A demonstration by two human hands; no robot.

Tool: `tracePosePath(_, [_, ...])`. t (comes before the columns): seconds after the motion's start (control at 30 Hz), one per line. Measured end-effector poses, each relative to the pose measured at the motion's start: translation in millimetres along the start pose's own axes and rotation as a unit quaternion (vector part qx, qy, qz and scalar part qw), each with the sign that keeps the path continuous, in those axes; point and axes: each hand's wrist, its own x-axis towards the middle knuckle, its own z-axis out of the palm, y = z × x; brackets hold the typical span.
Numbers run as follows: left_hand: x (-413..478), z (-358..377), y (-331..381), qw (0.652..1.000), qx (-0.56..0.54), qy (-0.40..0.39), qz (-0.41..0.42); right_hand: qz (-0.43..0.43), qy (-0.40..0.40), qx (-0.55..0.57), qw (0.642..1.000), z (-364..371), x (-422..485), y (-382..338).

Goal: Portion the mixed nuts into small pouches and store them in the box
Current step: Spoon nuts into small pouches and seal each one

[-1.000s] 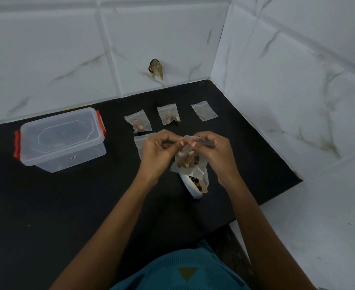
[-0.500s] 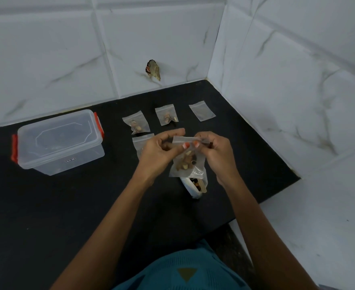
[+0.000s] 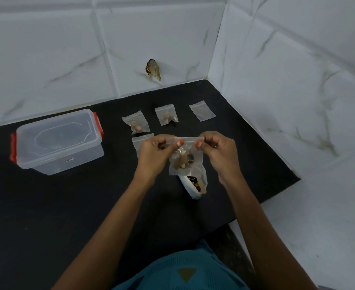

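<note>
Left hand [image 3: 154, 152] and right hand [image 3: 218, 147] each pinch a top corner of the small clear plastic pouch of mixed nuts [image 3: 186, 158], now spread wider w/ the zip strip pulled taut, vs bunched close 1 s ago; prob. sealing it, so a third portion looks nearly done. It hangs above the open white nut bag [image 3: 195, 185]. Black surface [image 3: 68, 206] also carries two filled pouches [image 3: 136, 124], an empty flat pouch [image 3: 202, 110] and, well left, the lidded clear box w/ red clips [image 3: 57, 141]. White marbled tile walls [image 3: 47, 49] form a corner.
</note>
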Motion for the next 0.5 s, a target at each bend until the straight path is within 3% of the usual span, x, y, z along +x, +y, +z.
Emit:
tracePosePath(0.17, [0.6, -6.6, -1.7, 0.999, -0.048, 0.008, -0.016, 0.015, 0.001, 0.047, 0.999, 0.1, 3.2, -0.3])
tracePosePath(0.5, [14.2, -4.3, -10.0, 0.997, -0.03, 0.046, -0.054, 0.102, -0.02, 0.137, 0.985, 2.3, 15.6, 4.8])
